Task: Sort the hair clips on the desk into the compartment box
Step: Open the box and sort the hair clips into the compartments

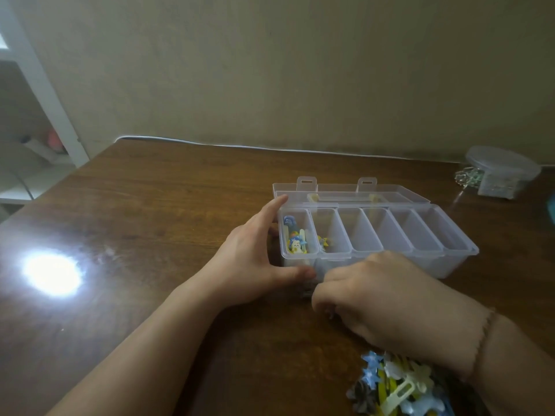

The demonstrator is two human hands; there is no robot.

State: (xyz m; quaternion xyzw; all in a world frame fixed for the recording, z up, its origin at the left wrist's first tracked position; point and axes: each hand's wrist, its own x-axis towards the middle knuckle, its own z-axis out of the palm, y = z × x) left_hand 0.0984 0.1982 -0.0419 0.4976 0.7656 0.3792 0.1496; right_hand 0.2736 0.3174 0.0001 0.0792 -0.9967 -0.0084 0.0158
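A clear compartment box stands open on the wooden desk, its lid folded back. The leftmost compartment holds several blue, yellow and white hair clips. A yellow star clip lies in the second compartment, and the other compartments look empty. My left hand spans the box's left end, index finger at the back corner and thumb at the front corner. My right hand is in front of the box with fingers curled, pinching a small dark clip that is mostly hidden. A pile of hair clips lies under my right wrist.
A round clear lidded container with small items beside it stands at the back right. A white cable runs along the desk's far edge by the wall. A white shelf unit stands to the left. A bright glare spot sits on the desk's left.
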